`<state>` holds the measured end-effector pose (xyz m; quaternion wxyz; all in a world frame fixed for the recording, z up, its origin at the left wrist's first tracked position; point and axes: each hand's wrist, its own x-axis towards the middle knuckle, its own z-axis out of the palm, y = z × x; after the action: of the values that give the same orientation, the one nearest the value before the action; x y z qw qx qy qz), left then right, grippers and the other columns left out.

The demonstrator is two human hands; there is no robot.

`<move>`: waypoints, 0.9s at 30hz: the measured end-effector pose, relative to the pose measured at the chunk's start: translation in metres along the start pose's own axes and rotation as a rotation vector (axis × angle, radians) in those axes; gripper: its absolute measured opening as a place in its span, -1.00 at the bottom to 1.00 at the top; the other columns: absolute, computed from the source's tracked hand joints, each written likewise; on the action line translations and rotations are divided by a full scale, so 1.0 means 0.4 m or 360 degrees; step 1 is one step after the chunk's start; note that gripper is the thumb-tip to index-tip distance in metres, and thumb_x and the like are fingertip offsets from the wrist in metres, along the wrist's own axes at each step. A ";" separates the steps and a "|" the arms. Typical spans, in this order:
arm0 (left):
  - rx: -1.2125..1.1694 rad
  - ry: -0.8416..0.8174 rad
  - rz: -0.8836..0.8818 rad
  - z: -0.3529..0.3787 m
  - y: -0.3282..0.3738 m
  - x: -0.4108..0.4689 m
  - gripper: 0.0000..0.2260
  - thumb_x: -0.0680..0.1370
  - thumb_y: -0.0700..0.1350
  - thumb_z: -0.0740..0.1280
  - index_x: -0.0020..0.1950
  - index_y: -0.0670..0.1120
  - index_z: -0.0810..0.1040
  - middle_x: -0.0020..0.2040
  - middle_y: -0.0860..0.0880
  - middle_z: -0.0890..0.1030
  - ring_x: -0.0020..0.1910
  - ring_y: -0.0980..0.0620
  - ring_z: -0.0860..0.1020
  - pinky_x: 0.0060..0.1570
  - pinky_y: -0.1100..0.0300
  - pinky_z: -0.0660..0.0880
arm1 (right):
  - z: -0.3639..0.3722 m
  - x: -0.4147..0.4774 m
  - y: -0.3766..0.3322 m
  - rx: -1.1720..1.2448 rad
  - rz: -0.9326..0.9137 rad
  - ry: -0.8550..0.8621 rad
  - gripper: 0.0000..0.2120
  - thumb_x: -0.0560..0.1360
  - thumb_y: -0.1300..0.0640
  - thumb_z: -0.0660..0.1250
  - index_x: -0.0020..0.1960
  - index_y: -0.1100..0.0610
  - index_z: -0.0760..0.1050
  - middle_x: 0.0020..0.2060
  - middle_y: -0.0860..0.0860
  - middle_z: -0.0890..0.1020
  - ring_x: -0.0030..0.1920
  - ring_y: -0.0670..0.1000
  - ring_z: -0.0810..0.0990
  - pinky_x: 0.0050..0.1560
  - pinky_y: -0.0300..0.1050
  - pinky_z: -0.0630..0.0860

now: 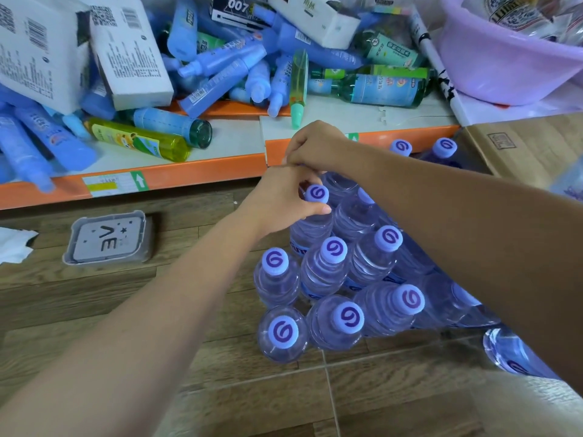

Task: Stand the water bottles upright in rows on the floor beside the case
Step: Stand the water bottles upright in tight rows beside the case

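Several clear water bottles with pale purple spiral caps stand upright in rows on the wood-look floor (pixel 110 310), among them a front bottle (pixel 282 334). My left hand (pixel 280 200) grips the neck of a bottle in the far row, its cap (pixel 316 193) showing beside my fingers. Just beyond it, my right hand (pixel 315 146) is curled over the top of another bottle whose cap is hidden. My right forearm crosses over the right part of the rows. The cardboard case (pixel 530 146) sits at the right, with two more capped bottles (pixel 444 148) beside it.
A low orange-edged shelf (pixel 189 171) runs behind the rows, piled with blue and green bottles and white boxes. A lilac basin (pixel 504 64) sits at the top right. A grey lidded box (pixel 108 238) lies on the floor to the left, near a scrap of white paper.
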<state>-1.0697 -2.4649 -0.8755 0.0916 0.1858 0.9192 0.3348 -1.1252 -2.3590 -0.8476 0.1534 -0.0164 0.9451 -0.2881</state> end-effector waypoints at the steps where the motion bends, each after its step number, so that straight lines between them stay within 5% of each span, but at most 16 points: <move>1: 0.0044 0.0000 0.0020 -0.003 -0.003 -0.002 -0.73 0.39 -0.02 0.50 0.03 -0.07 0.63 0.07 0.07 0.63 -0.12 0.18 0.47 -0.18 0.42 0.32 | 0.001 0.000 0.002 0.0005 -0.0014 0.0010 -0.76 0.44 0.18 0.31 0.04 0.20 0.65 -0.04 0.14 0.68 -0.18 0.01 0.53 0.03 -0.05 0.57; 5: 0.0075 -0.0076 0.0007 -0.020 -0.010 -0.010 -0.66 0.44 -0.01 0.45 0.20 -0.01 0.59 0.15 0.08 0.61 -0.06 0.23 0.47 -0.18 0.54 0.29 | 0.002 -0.001 0.022 0.0052 -0.0056 0.0005 -0.80 0.46 0.16 0.31 0.01 0.14 0.66 -0.31 0.02 0.61 -0.40 -0.01 0.50 -0.05 -0.05 0.60; 8: 0.0056 -0.0151 -0.0129 -0.033 0.001 -0.020 -0.64 0.48 0.00 0.41 0.26 0.00 0.55 -0.02 0.05 0.56 -0.18 0.21 0.52 -0.14 0.47 0.35 | 0.000 -0.012 0.026 -0.0133 -0.0157 0.0029 -0.75 0.50 0.11 0.27 0.13 0.10 0.60 0.02 0.05 0.65 -0.14 0.04 0.57 -0.03 -0.10 0.51; 11: 0.0122 -0.0221 -0.0266 -0.034 0.022 -0.046 -0.63 0.53 0.02 0.32 0.34 0.02 0.47 0.13 -0.04 0.61 -0.01 0.04 0.54 0.04 0.28 0.37 | 0.002 -0.029 0.031 -0.0371 -0.0213 -0.0105 -0.60 0.55 0.05 0.21 0.35 0.13 0.40 0.30 0.14 0.49 0.25 0.18 0.47 0.16 -0.03 0.44; 15: 0.0160 -0.0226 -0.0477 -0.039 0.044 -0.103 -0.53 0.56 0.02 0.28 0.46 0.03 0.30 0.35 -0.08 0.51 0.34 -0.04 0.46 0.33 0.15 0.34 | -0.017 -0.068 0.039 -0.0412 -0.0205 -0.0244 -0.48 0.58 0.04 0.19 0.48 0.18 0.19 0.37 0.21 0.34 0.35 0.25 0.38 0.24 0.06 0.39; 21: 0.0134 -0.0086 -0.0687 -0.065 0.069 -0.176 -0.52 0.60 0.02 0.21 0.51 0.01 0.21 0.43 -0.06 0.42 0.42 -0.09 0.38 0.39 0.10 0.28 | -0.070 -0.126 0.066 -0.0419 -0.0115 -0.0229 -0.48 0.59 0.02 0.17 0.48 0.21 0.18 0.44 0.19 0.29 0.41 0.22 0.33 0.34 0.05 0.34; 27: 0.0173 0.0073 -0.0596 -0.045 0.078 -0.238 -0.50 0.60 0.00 0.22 0.51 -0.04 0.20 0.45 -0.13 0.37 0.42 -0.12 0.35 0.38 0.12 0.26 | -0.095 -0.214 0.092 -0.0470 -0.0113 -0.0047 -0.58 0.59 0.03 0.17 0.37 0.23 0.30 0.32 0.23 0.41 0.27 0.25 0.45 -0.02 -0.05 0.37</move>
<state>-0.9793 -2.4914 -0.8373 0.1210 0.0085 0.9564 0.2658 -1.0531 -2.2975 -0.8141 0.1528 -0.0764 0.9737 -0.1508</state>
